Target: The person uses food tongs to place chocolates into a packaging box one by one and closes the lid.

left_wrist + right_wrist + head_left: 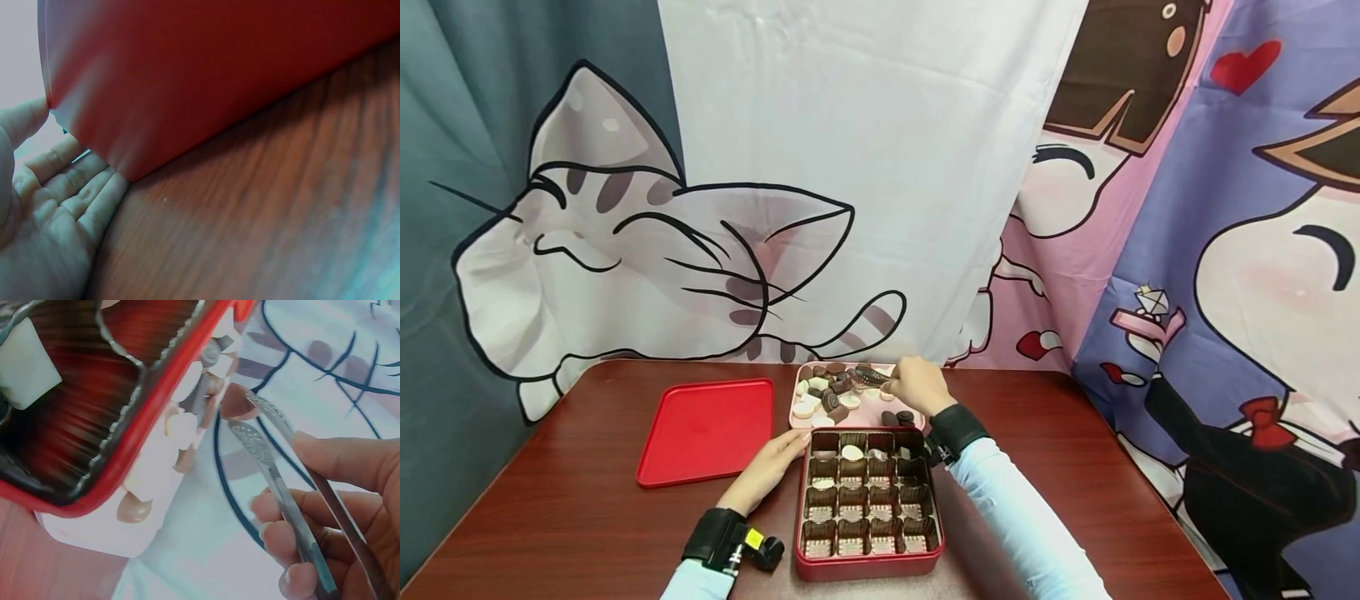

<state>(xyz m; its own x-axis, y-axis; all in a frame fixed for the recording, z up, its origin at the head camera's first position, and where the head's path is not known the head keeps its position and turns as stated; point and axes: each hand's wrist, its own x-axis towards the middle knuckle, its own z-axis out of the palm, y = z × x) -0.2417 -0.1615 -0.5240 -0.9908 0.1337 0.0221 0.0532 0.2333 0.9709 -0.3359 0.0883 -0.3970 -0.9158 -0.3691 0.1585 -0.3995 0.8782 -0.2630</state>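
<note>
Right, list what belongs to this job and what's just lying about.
Likely in the job:
tongs in right hand
chocolates
pink tray
divided red box, left hand touching it

Apparently not in use:
red lid or tray, untouched
printed curtain

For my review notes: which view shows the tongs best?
Right wrist: the tongs look large there, both arms visible in the right hand. The head view shows them small, partly covered by that hand; the left wrist view misses them.

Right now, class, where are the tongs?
In the head view, the tongs are in the right hand, by the pink tray of chocolates, beyond the red box and right of the red lid.
</note>
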